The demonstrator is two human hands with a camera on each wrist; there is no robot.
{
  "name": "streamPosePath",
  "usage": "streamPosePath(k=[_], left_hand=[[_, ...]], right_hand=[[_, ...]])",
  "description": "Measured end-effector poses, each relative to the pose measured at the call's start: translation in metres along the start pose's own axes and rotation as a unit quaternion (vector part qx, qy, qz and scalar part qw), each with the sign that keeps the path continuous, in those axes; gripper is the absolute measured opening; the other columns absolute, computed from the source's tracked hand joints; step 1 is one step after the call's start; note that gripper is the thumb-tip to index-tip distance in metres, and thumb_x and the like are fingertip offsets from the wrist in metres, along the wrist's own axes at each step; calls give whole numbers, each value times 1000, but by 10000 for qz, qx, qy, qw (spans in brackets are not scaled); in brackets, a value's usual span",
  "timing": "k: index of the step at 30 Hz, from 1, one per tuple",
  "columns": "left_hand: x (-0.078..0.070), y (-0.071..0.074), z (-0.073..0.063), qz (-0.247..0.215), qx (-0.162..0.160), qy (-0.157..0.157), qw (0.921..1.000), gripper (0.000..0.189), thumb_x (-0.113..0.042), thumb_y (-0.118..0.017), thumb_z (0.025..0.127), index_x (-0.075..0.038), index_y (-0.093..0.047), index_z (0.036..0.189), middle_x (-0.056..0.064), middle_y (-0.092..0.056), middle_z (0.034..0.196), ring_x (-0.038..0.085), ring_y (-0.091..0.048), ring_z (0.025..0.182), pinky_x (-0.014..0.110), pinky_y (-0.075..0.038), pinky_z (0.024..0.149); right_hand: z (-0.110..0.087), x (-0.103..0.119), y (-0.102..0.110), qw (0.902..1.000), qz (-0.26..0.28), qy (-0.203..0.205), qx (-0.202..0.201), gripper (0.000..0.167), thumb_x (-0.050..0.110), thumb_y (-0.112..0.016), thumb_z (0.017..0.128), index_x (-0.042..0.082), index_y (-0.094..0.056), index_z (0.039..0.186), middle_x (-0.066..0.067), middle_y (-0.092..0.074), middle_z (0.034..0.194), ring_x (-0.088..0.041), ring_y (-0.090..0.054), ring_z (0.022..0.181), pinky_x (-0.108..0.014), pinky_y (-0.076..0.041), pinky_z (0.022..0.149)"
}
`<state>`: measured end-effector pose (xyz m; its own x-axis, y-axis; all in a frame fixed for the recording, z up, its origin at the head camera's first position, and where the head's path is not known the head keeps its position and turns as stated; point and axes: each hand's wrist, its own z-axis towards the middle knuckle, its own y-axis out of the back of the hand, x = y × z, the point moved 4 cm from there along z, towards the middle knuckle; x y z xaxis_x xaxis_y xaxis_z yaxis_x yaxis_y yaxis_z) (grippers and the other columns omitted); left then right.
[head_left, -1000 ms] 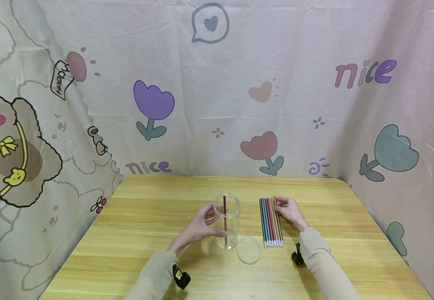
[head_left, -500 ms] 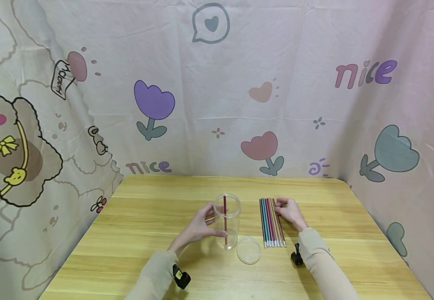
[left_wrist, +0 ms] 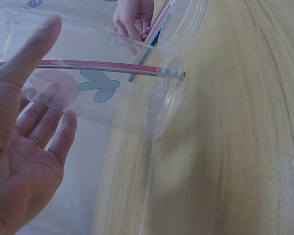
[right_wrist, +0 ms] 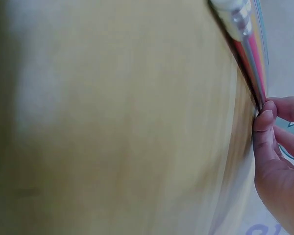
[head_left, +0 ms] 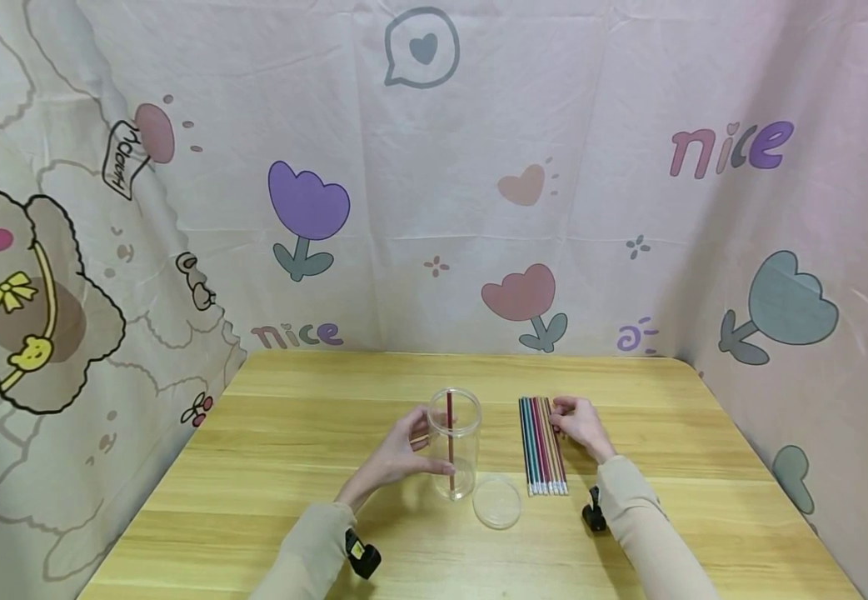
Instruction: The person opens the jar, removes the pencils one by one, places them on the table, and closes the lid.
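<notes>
A clear plastic jar (head_left: 467, 454) stands upright on the table, and my left hand (head_left: 395, 460) holds it from the left with thumb and fingers around its side. Inside leans a single red pencil (head_left: 450, 442); the left wrist view shows its eraser end (left_wrist: 167, 72) at the jar's bottom. To the right, several pencils (head_left: 541, 450) lie side by side, erasers toward me. My right hand (head_left: 582, 427) is at the far end of the row's right edge. In the right wrist view its thumb and forefinger pinch a pencil (right_wrist: 254, 68) with a white eraser.
A round clear lid (head_left: 497, 503) lies flat between the jar and the pencils, near the jar's base. The wooden table (head_left: 269, 433) ends at a printed cloth backdrop (head_left: 419, 208) behind and at both sides.
The eraser end of the rightmost pencil swung slightly right, then back toward the row. My right hand stays nearly in place; my left hand and the jar have not moved.
</notes>
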<state>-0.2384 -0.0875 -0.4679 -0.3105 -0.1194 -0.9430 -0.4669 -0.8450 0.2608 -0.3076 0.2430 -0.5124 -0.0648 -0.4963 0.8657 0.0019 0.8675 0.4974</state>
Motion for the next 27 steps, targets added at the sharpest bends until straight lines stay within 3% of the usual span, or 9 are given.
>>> streamPosePath(k=[12,20,27], left_hand=[[0,0,1,-7,-2,-6,10000,72,-11,-89,74,-1,-51,134,28,-54,145,43,-51,137,60,-38,118],[-1,-1,0,41,-9,108,9999,70,-14,-90,75,-3,-52,133,27,-55,144,42,-51,138,58,-39,119],[-2,0,0,21,-29,91,10000,70,-13,-89,74,-3,-52,133,27,-55,144,41,-52,137,56,-39,120]], right_hand=[[-2,0,2,9999,75,93,24,51,-2,-67,88,-16,-51,134,-27,-64,109,-12,-62,78,-16,-54,64],[-2,-4,2,9965,821,-16,183,52,-4,-64,90,-17,-47,137,-16,-64,99,-10,-59,66,-18,-54,54],[-3,1,5,9954,936,99,171,51,-4,-62,91,-18,-46,137,-12,-63,95,-10,-58,64,-17,-53,53]])
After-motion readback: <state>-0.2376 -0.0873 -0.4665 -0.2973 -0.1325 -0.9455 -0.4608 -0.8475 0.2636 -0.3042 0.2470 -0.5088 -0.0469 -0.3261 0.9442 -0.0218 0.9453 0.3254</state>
